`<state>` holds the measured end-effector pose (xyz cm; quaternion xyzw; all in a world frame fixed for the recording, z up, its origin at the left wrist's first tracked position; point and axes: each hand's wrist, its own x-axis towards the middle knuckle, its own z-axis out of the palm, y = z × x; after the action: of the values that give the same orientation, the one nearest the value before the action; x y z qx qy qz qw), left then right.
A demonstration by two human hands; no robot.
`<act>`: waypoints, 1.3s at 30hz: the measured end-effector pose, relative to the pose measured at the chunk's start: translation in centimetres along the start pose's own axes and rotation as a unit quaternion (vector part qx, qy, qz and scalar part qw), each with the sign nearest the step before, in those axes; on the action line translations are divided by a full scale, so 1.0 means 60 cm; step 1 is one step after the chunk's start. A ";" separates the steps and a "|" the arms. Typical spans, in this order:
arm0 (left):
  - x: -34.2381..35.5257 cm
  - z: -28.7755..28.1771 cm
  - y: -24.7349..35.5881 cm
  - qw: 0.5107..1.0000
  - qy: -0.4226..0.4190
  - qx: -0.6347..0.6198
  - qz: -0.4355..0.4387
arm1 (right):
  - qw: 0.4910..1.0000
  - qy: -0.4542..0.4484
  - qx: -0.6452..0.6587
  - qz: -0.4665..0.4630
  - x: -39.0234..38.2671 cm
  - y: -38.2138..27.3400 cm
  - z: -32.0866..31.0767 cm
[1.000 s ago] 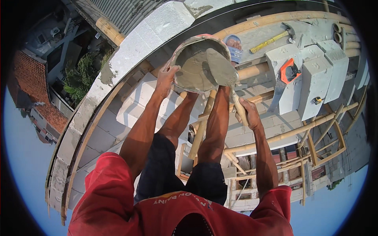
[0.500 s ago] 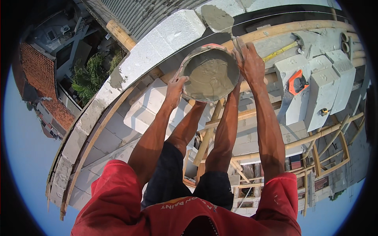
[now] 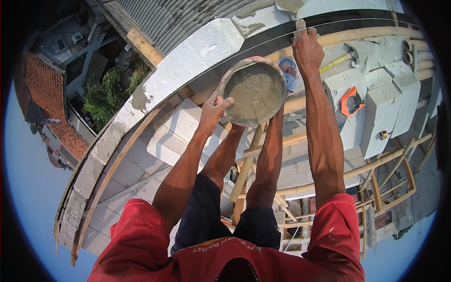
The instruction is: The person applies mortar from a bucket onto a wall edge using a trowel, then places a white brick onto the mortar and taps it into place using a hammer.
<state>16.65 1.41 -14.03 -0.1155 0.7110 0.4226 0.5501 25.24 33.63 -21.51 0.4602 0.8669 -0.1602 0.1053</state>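
Above bamboo scaffolding: mortar bucket in the left hand, trowel in the right hand

Just short of the white block wall, held up before the bare shins: round bucket with open mouth toward the camera and wet grey mortar inside. Left fingers closed on the left side of the rim, with thumb lapped over the edge and the rest curled outside, partly hidden. Right fingers wrapped around the trowel handle, beyond the bucket, with blade over the wall top at the upper edge of the view. Contact between blade and wall: cannot tell.

Probably heavy for a one-handed hold, with most of the weight in the mortar and a likely pull toward tipping away from the gripped side. Seemingly stiff and not fragile; smeared at the rim, so perhaps gritty where dry, slippery where wet. Best held with thumb over the rim and fingers low outside, mouth kept level.

Soft, thick and sticky mortar, by the look of its folds; apt to cling to the blade and slump with a tilt. Fairly light trowel when bare, likely nose-heavy when loaded; best gripped on the handle, close behind the blade.

To the right of the right forearm: white blocks, orange-handled saw and yellow-handled hammer.
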 end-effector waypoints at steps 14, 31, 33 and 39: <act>0.002 -0.002 0.035 0.987 0.039 0.136 -0.070 | 0.817 -0.290 0.426 0.259 -0.405 0.053 -0.186; 0.007 0.007 0.060 0.980 -0.015 0.192 -0.051 | 0.673 -0.395 0.541 0.313 -0.435 0.057 -0.133; 0.006 0.012 0.045 0.984 -0.003 0.175 -0.037 | 0.555 -0.397 0.646 0.341 -0.449 0.095 -0.134; 0.002 0.021 0.076 0.982 -0.034 0.171 -0.069 | 0.574 -0.307 0.694 0.307 -0.365 0.130 -0.150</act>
<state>14.60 5.19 -12.03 -0.0539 0.7440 0.2593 0.6135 43.53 24.35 -7.35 0.5538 0.2128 -0.8030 0.0565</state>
